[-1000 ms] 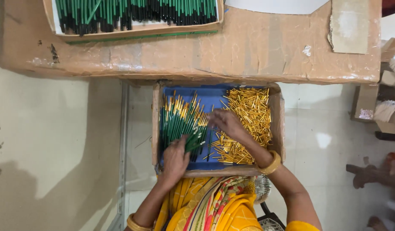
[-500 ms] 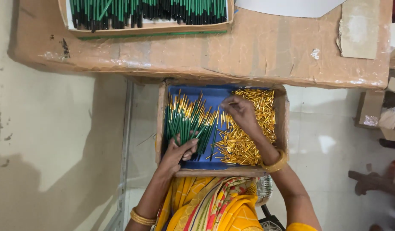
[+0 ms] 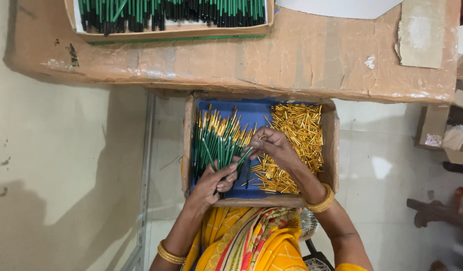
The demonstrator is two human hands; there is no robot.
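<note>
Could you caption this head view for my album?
Two hands hold a green pencil over a tray.

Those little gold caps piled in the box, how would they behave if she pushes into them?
The gold caps look small, loose and shiny, so they would probably slide and scatter. Their tube shape suggests they roll easily. The cardboard box walls should contain them.

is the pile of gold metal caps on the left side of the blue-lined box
No, the loose gold metal caps fill the right side of the blue-lined cardboard box, while the green pencils with gold ends lie on its left.
</note>
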